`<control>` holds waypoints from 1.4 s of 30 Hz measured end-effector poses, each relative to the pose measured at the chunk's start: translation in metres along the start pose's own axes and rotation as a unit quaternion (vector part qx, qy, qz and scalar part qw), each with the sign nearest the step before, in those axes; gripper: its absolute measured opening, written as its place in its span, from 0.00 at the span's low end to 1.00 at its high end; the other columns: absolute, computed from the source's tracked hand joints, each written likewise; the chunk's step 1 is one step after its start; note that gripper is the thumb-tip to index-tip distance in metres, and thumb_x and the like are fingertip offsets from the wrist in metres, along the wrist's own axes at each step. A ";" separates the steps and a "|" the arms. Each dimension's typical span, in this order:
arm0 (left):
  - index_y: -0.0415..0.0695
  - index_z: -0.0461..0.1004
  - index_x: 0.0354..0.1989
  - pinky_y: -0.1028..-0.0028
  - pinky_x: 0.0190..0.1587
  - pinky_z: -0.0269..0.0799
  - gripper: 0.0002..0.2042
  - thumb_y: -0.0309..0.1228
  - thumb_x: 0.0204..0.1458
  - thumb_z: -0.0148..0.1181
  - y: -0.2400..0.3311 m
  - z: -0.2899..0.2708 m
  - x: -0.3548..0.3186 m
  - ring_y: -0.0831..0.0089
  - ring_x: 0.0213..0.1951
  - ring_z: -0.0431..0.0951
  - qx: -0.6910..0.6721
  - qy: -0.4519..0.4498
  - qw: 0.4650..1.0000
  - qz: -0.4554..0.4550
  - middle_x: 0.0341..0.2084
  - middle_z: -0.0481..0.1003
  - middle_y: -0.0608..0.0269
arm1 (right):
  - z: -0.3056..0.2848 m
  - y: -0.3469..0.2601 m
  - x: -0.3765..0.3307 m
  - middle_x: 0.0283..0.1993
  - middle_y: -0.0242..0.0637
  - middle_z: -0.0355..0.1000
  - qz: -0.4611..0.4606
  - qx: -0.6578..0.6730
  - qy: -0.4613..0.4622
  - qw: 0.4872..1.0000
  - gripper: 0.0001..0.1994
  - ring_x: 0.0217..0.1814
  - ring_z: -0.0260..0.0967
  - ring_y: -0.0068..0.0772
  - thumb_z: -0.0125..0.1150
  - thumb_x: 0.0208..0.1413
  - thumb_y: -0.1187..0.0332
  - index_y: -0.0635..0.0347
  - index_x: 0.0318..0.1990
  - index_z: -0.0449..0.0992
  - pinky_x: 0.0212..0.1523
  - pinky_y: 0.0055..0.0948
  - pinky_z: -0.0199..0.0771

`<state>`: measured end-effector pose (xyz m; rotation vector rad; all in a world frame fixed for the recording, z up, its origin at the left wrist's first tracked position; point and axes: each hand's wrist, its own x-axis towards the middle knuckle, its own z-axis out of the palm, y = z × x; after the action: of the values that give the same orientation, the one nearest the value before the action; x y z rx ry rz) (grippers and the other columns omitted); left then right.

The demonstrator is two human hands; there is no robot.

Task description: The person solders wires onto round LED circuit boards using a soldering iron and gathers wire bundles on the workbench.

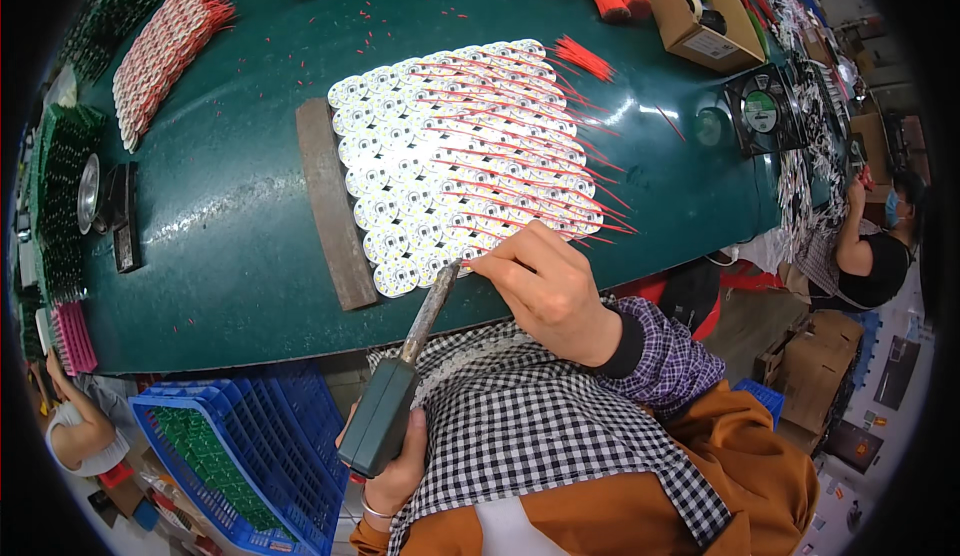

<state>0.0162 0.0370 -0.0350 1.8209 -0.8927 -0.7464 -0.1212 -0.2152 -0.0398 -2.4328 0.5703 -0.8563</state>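
Heat is the main hazard at this bench: the soldering iron (415, 356) has its tip down at the near edge of the sheet of round white LED boards (450, 161), right beside the right hand's fingertips (490, 266). If the tip slides toward that hand, it could likely burn a finger. If it rests too long on one disc, I judge the pad or the thin red wire (520, 201) there could scorch. A wobble might also bridge solder to the neighbouring disc, since the boards lie edge to edge. The iron's handle hangs off the near side of the sheet, over the person's lap, so a loosened grip could drop it onto the checked apron (520, 426).

The left hand (395, 476) is clenched around the dark green handle low down, wrist bent up, holding the iron tilted so its metal shaft rises toward the sheet's near edge. The right hand (545, 291) lies at the sheet's near right corner, fingers curled and pinched together; it seems to hold a wire end at a disc, though what sits between the fingertips is too small to tell. Its forearm, in a purple checked sleeve, runs back from the sheet toward the body.

Left of the sheet, touching its edge, lies a brown wooden strip (330, 206) on the green table (220, 226).
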 end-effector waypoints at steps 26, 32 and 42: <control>0.31 0.68 0.60 0.78 0.28 0.72 0.23 0.14 0.54 0.62 -0.009 0.007 -0.015 0.78 0.29 0.77 -0.031 0.107 0.993 0.034 0.50 0.78 0.47 | 0.010 -0.008 0.019 0.29 0.34 0.72 -0.014 -0.021 0.000 1.000 0.10 0.31 0.70 0.36 0.68 0.43 0.82 0.62 0.36 0.82 0.30 0.32 0.68; 0.31 0.72 0.57 0.76 0.34 0.75 0.21 0.16 0.53 0.65 -0.003 0.005 -0.010 0.75 0.35 0.79 -0.006 0.067 0.997 0.033 0.48 0.79 0.50 | 0.012 -0.009 0.016 0.30 0.33 0.68 -0.008 -0.040 -0.013 0.999 0.08 0.34 0.69 0.35 0.64 0.44 0.77 0.59 0.35 0.79 0.34 0.34 0.68; 0.33 0.77 0.52 0.74 0.43 0.76 0.16 0.18 0.54 0.67 -0.012 0.000 -0.009 0.73 0.40 0.80 0.047 0.036 0.998 0.010 0.45 0.80 0.55 | 0.010 -0.010 0.018 0.29 0.34 0.71 -0.003 -0.043 -0.019 0.999 0.10 0.31 0.70 0.36 0.68 0.43 0.81 0.62 0.36 0.82 0.30 0.33 0.68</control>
<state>0.0142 0.0478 -0.0447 1.9059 -0.9109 -0.6319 -0.0993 -0.2137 -0.0324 -2.5244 0.5970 -0.8028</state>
